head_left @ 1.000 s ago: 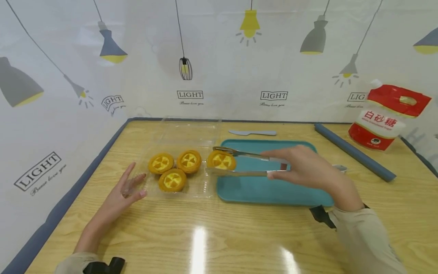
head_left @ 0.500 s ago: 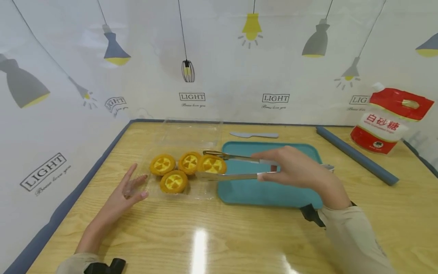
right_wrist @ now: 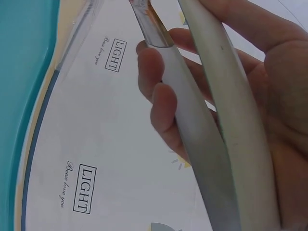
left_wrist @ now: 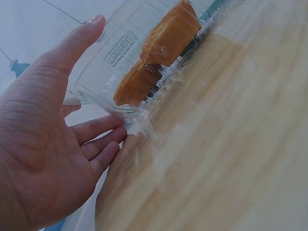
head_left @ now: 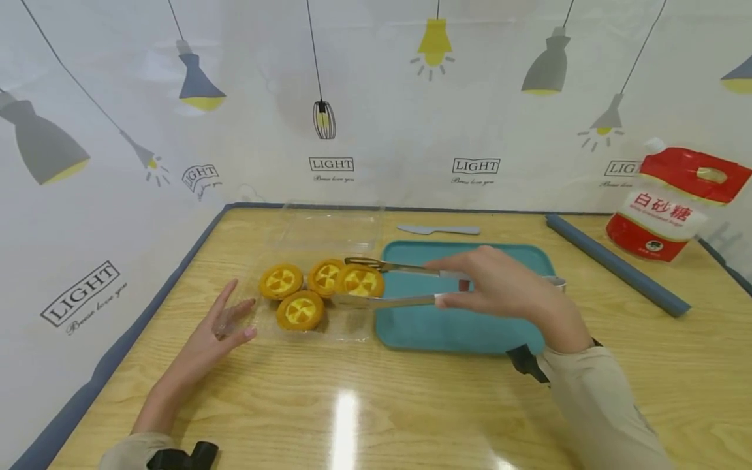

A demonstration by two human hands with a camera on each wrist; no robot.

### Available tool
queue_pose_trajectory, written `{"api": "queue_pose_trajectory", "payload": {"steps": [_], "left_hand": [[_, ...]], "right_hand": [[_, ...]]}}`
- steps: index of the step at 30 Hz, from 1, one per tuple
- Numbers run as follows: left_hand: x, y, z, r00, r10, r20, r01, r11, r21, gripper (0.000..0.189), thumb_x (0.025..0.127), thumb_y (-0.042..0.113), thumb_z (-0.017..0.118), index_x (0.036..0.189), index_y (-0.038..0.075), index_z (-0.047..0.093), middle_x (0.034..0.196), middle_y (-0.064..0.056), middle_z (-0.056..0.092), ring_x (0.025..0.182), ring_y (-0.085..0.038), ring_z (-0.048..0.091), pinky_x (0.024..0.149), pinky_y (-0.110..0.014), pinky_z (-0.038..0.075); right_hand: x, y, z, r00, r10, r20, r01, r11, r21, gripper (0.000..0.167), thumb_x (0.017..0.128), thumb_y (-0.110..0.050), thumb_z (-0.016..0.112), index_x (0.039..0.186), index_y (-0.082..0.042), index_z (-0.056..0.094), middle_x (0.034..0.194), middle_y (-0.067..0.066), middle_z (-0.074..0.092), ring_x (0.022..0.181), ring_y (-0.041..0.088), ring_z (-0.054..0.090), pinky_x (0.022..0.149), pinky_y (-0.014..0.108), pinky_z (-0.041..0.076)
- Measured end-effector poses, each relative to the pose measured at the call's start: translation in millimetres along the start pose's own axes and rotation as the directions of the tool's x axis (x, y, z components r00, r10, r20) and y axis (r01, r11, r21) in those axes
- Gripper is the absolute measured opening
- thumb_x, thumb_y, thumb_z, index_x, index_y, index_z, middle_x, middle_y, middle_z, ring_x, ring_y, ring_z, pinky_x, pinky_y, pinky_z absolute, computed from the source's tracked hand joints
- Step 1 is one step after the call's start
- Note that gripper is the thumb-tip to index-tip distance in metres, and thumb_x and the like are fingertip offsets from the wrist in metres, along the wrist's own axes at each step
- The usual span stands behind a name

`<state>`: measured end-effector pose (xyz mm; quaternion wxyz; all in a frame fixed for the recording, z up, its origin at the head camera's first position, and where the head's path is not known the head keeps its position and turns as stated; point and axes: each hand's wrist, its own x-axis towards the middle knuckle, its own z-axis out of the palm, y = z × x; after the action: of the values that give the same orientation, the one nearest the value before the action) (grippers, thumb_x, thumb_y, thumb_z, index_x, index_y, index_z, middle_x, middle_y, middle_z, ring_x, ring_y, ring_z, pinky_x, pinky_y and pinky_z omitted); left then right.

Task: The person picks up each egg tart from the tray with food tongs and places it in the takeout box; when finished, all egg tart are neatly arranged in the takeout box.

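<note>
My right hand (head_left: 499, 284) grips a pair of tongs (head_left: 411, 301); the right wrist view shows fingers curled round their pale handles (right_wrist: 197, 110). Between the tong tips sits an egg tart (head_left: 360, 282), over the right part of a clear plastic container (head_left: 352, 326). Three more egg tarts lie inside it: one at the left (head_left: 281, 281), one at the front (head_left: 300, 311) and one at the back, partly hidden by the tart in the tongs. At the container's left side my left hand (head_left: 205, 343) is spread, its fingertips at the plastic wall in the left wrist view.
A teal tray (head_left: 458, 336) lies right of the container, under my right hand. Behind the tray is a grey knife (head_left: 439, 230). Farther right are a blue-grey roll (head_left: 617, 264) and a red and white sugar bag (head_left: 670, 205). The container's clear lid (head_left: 329, 228) lies folded back.
My right hand has carried the tongs and egg tart left from the tray's edge, over the container beside the other tarts. My left hand stays at the container's side.
</note>
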<state>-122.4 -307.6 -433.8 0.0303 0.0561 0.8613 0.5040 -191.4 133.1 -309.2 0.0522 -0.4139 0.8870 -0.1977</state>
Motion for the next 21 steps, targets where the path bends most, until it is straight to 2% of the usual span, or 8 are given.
{"api": "queue_pose_trajectory", "payload": {"steps": [6, 9, 12, 16, 21], "left_hand": [[-0.6, 1.3, 0.0, 1.000, -0.006, 0.002, 0.006, 1.000, -0.013, 0.085, 0.093, 0.023, 0.059, 0.147, 0.043, -0.004, 0.146, -0.019, 0.030, 0.131, -0.040, 0.029, 0.098, -0.066, 0.022], [-1.0, 0.7, 0.5, 1.000, -0.005, 0.005, 0.005, 1.000, -0.010, 0.086, 0.093, 0.023, 0.059, 0.147, 0.041, -0.004, 0.146, -0.020, 0.030, 0.131, -0.040, 0.029, 0.098, -0.066, 0.022], [-0.7, 2.1, 0.7, 1.000, -0.005, 0.004, 0.005, 1.000, -0.009, 0.086, 0.093, 0.023, 0.060, 0.147, 0.042, -0.004, 0.146, -0.020, 0.030, 0.132, -0.039, 0.029, 0.098, -0.066, 0.022], [-0.2, 4.1, 0.6, 1.000, 0.012, 0.002, -0.012, 1.000, 0.000, 0.085, 0.093, 0.022, 0.060, 0.147, 0.043, -0.003, 0.146, -0.019, 0.031, 0.131, -0.038, 0.030, 0.097, -0.064, 0.025], [-1.0, 3.2, 0.6, 1.000, 0.023, 0.001, -0.023, 1.000, 0.002, 0.085, 0.093, 0.021, 0.059, 0.147, 0.044, -0.003, 0.146, -0.017, 0.032, 0.131, -0.037, 0.031, 0.096, -0.063, 0.028]], "right_hand": [[7.3, -8, -2, 0.997, 0.039, 0.060, -0.041, 0.999, 0.036, 0.051, 0.087, -0.032, 0.067, 0.131, -0.011, 0.055, 0.083, -0.011, 0.064, 0.059, 0.005, 0.054, 0.060, 0.029, 0.045], [11.6, -11, 2, 0.996, 0.034, 0.083, -0.038, 0.998, 0.043, 0.050, 0.086, -0.031, 0.068, 0.131, -0.012, 0.055, 0.091, -0.008, 0.065, 0.058, 0.005, 0.052, 0.060, 0.028, 0.045], [14.3, -14, 5, 0.995, 0.027, 0.100, -0.031, 0.999, 0.036, 0.050, 0.085, -0.030, 0.069, 0.130, -0.012, 0.056, 0.075, -0.008, 0.061, 0.050, 0.004, 0.043, 0.055, 0.026, 0.041], [16.6, -17, 8, 0.994, 0.027, 0.109, -0.031, 0.999, 0.028, 0.051, 0.085, -0.030, 0.069, 0.130, -0.011, 0.056, 0.049, -0.009, 0.042, 0.043, 0.003, 0.031, 0.049, 0.025, 0.034], [19.6, -19, 13, 0.993, 0.028, 0.116, -0.032, 0.999, 0.028, 0.051, 0.084, -0.030, 0.070, 0.130, -0.012, 0.056, 0.048, -0.008, 0.045, 0.044, 0.004, 0.033, 0.047, 0.024, 0.032]]}}
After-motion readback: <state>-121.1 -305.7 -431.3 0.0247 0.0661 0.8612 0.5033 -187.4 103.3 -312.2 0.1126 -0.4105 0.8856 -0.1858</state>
